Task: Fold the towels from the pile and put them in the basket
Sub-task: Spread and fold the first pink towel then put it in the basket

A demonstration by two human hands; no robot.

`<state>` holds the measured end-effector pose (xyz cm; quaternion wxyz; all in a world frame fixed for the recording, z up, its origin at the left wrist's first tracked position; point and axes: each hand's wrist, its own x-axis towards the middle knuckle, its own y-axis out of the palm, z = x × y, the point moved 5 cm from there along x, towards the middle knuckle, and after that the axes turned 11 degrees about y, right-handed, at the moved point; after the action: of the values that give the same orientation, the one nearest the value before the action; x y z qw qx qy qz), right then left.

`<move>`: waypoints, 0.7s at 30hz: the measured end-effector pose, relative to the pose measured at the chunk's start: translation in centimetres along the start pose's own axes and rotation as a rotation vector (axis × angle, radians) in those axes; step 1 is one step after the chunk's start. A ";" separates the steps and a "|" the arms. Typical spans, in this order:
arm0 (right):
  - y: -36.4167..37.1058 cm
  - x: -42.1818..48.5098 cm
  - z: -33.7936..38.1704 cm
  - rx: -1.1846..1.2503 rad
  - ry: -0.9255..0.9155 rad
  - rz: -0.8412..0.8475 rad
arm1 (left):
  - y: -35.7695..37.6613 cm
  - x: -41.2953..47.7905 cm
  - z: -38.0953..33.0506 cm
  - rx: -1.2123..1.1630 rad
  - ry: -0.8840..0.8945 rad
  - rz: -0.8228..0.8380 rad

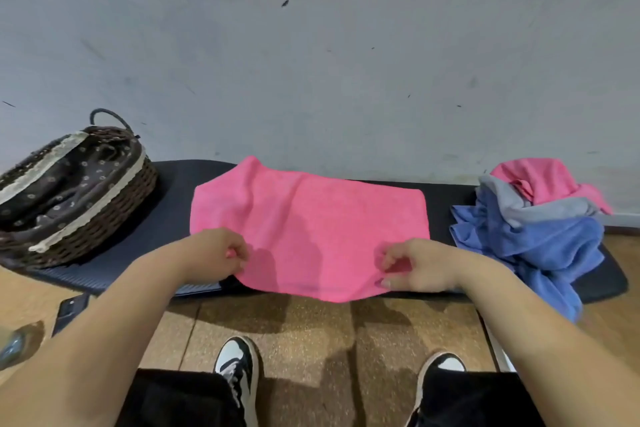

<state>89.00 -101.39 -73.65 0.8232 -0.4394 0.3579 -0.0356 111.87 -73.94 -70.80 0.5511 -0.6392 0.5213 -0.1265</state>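
Note:
A pink towel (pixel 311 218) lies spread flat on a dark mat (pixel 173 211). My left hand (pixel 216 255) pinches its near left corner with curled fingers. My right hand (pixel 415 267) pinches the near right corner the same way. The towel's near edge hangs slightly over the mat's front. A dark wicker basket (pixel 104 215) with a patterned fabric lining stands on the mat at the left. At the right lies the pile of towels (pixel 533 218): blue ones in front, a grey one in the middle, a pink one behind.
A grey wall (pixel 311 62) rises right behind the mat. The floor (pixel 311 329) in front is cork-brown. A dark phone (pixel 69 310) lies on the floor at the left. My two shoes (pixel 239 371) show at the bottom.

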 end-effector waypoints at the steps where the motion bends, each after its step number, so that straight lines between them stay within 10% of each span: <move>1: 0.0 -0.3 0.0 0.041 0.008 0.034 | 0.0 0.1 0.0 -0.042 -0.018 -0.007; 7: -1.7 1.9 -0.3 0.149 0.035 -0.270 | -0.1 2.6 -2.3 0.025 0.099 -0.160; 21: -2.0 6.5 -5.0 -0.030 0.350 -0.254 | 4.9 5.7 -9.3 0.245 0.215 0.150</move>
<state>91.19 -108.53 -77.56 0.7308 -0.4804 0.4375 -0.2092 104.85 -83.07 -73.91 0.5740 -0.5093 0.6040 -0.2151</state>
